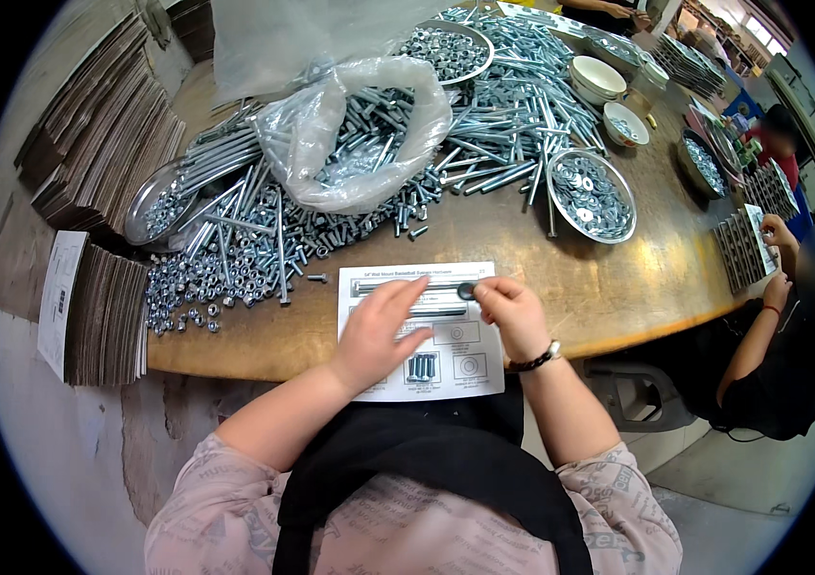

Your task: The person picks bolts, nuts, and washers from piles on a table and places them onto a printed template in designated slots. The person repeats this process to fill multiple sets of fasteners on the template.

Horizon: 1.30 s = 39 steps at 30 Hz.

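A printed hardware card [393, 391] with part drawings lies at the table's front edge, directly under both hands. My left hand [379, 335] is over its left half, fingers stretched and thumb apart, holding nothing that I can see. My right hand [518, 316] pinches a small black round disc [466, 290] at its fingertips, at the card's upper right. Long silver bolts [441, 311] lie across the upper part of the card, partly behind my left fingers. Several short bolts [422, 367] sit side by side in a lower box.
Beyond the card spreads a heap of loose bolts [513, 125], with an open clear plastic bag [331, 196] of bolts and loose nuts [206, 278]. A steel bowl of washers [592, 196] stands right. Cardboard stacks [105, 316] rise left. A co-worker's hands [778, 287] hold a card at right.
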### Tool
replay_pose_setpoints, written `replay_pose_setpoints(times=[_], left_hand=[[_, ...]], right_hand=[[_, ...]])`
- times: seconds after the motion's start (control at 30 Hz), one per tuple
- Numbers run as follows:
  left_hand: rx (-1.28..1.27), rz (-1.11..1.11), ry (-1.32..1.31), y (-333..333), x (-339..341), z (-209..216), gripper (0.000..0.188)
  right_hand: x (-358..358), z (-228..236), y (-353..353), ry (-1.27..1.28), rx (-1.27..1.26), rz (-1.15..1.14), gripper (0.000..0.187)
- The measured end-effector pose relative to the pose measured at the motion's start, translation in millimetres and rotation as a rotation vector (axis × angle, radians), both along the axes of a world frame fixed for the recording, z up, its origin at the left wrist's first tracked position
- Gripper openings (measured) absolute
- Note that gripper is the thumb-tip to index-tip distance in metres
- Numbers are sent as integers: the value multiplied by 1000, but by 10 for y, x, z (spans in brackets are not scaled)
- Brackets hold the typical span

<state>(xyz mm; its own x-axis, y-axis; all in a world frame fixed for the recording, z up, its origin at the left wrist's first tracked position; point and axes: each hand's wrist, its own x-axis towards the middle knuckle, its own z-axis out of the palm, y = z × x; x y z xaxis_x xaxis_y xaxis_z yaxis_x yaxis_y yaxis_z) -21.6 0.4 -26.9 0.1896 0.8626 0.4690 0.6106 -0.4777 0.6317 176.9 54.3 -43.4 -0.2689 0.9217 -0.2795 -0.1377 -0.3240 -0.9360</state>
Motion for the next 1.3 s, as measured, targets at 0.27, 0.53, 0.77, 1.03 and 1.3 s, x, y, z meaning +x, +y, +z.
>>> replay_pose_setpoints(times=[0.27,0.53,0.77,1.03,1.3], left_hand=[[18,-51,61,51,206,-10,33],[-368,-182,-304,-25,254,70,39],[-310,-397,187,3,461,-260,19],[-262,-492,391,17,651,-459,13],[-314,-307,204,-112,371,-206,24]], right_hand=[[-176,14,-393,88,-28,31,17],[199,-141,-405,92,60,-116,24],[431,-218,-391,24,133,-329,22],[507,-261,-439,0,153,-325,19],[679,-378,-617,-396,235,-172,18]])
